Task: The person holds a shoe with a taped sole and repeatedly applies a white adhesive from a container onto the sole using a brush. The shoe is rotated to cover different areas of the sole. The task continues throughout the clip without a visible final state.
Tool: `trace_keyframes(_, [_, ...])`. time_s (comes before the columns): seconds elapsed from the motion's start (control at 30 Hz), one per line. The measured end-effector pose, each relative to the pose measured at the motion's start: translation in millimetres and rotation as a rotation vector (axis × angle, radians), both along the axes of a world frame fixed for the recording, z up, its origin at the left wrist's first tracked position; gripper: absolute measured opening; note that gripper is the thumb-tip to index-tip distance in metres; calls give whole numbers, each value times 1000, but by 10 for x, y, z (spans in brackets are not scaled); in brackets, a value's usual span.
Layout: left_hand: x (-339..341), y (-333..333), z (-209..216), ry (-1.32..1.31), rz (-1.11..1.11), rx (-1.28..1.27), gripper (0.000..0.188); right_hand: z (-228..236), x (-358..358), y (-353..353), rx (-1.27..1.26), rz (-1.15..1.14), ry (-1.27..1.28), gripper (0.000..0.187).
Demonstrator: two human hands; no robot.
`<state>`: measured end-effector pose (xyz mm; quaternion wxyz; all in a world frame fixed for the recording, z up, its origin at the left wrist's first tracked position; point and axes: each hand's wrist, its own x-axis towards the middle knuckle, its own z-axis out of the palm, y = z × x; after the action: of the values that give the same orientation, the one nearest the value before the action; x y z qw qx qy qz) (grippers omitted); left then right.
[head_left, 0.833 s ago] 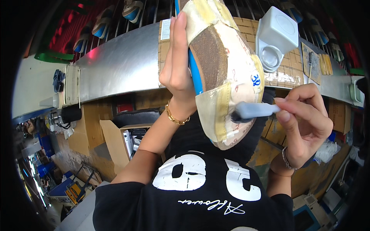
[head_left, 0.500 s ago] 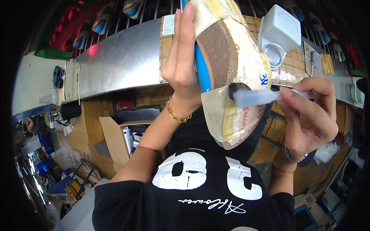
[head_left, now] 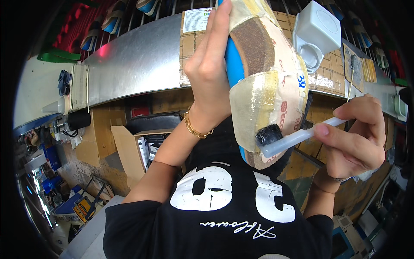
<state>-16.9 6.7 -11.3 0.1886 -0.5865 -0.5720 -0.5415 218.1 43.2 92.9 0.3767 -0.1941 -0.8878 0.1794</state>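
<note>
A shoe upper on a blue last [head_left: 284, 84] is held up with its underside toward me. My left hand [head_left: 211, 64] is closed around its left side, the fingers reaching up along the blue last. The underside shows a pale insole board, a brown section and cream edges folded over, with a glossy wet-looking band. In my right hand [head_left: 353, 138] is a brush [head_left: 297, 140] with a pale translucent handle, pinched between thumb and fingers. Its black bristles rest on the folded cream edge near the lower end of the shoe.
A white plastic pot [head_left: 317, 32] stands on a cardboard sheet [head_left: 330, 75] upon the metal bench [head_left: 138, 60]. Farther right lie yellow strips [head_left: 368, 70] and a thin stick. Other lasted shoes [head_left: 114, 19] sit on the rack behind. An open carton [head_left: 129, 151] is below the bench.
The brush has moved down along the folded edge toward the shoe's lower end. The shoe and my left hand have shifted slightly right.
</note>
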Motion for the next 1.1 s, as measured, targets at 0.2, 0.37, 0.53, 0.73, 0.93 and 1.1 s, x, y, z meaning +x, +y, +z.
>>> trace_keyframes(0.2, [2, -21, 18, -42, 7, -43, 77, 50, 2, -33, -24, 81, 5, 21])
trace_keyframes(0.37, [-4, -28, 65, -59, 24, -80, 78, 21, -79, -192, -256, -64, 49, 25])
trace_keyframes(0.53, [-16, -48, 63, -101, 30, -121, 73, 10, -132, -278, 53, -222, -2, 25])
trace_keyframes(0.73, [-57, -75, -24, -198, -29, -189, 66, 113, -129, -316, 15, -27, -16, 19])
trace_keyframes(0.93, [-86, -47, -106, -424, -200, -195, 67, -25, -177, -235, -11, 87, 151, 23])
trace_keyframes(1.1, [-71, -21, -110, -700, -387, -226, 64, -62, -204, -202, -122, 42, 107, 32])
